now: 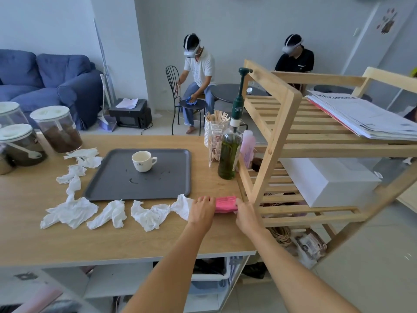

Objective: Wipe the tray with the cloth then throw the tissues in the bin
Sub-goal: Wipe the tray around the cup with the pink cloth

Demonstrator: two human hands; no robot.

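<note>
At the near right edge of the wooden counter (33, 240) we have both hands on the pink cloth (225, 204), which lies flat on the wood just right of the tray's near right corner. Our left hand (201, 211) covers the cloth's left end with fingers curled over it, and our right hand (246, 216) grips its right end, so we hold the cloth between the two.

Beyond the cloth lies the dark grey tray (117, 184), flat on the counter, with a few dark smears near its middle. A white cup (142, 161) stands upright on the far half of the tray, its handle turned to the right.

Crumpled white tissues (72, 211) lie in a loose line along the tray's left side and along its near edge; the rightmost one touches our left hand.

Right of the tray stands a green-tinted bottle (229, 154) with a tall pump top, and just behind it a clear holder of wooden sticks (216, 125) and a pink bottle (248, 145). A slatted wooden rack (277, 123) rises at the counter's right end, with stacked papers (365, 116) on its upper shelf and a white box (327, 179) on the shelf below.

On the far left of the counter stand lidded clear jars (56, 129) holding something brown.
</note>
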